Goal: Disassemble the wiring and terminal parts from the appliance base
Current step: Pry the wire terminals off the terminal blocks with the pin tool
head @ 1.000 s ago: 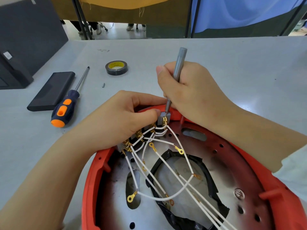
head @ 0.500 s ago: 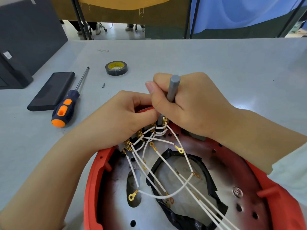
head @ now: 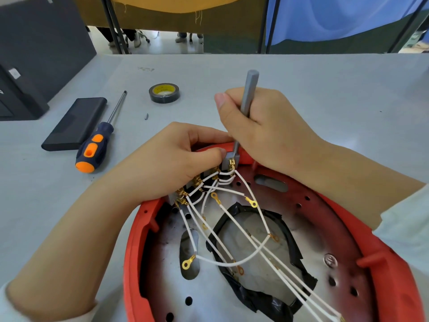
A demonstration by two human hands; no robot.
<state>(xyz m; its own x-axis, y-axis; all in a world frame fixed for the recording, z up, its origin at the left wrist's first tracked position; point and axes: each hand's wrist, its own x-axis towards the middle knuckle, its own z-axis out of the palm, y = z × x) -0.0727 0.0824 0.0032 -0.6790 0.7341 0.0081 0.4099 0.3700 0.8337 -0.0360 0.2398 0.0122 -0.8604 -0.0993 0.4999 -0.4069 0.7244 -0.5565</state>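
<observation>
Bright, even daylight over the grey table (head: 301, 94), soft shadows under both forearms, sharp focus throughout, wide-angle bending at the table's far edge.

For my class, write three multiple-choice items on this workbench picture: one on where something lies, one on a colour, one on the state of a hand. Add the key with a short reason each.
1. Where does the roll of tape lie?
A. on the table beyond the hands
B. inside the red base
C. on the black case

2. What colour are the wires in the red base?
A. blue
B. white
C. green

3. What is the right hand doing?
A. lying flat on the table
B. gripping the grey tool
C. holding the orange-handled screwdriver

Key: 1 A, it lies on the grey table; 2 B, all the visible wires are white; 3 B, its fingers are curled round the tool's shaft.
</observation>
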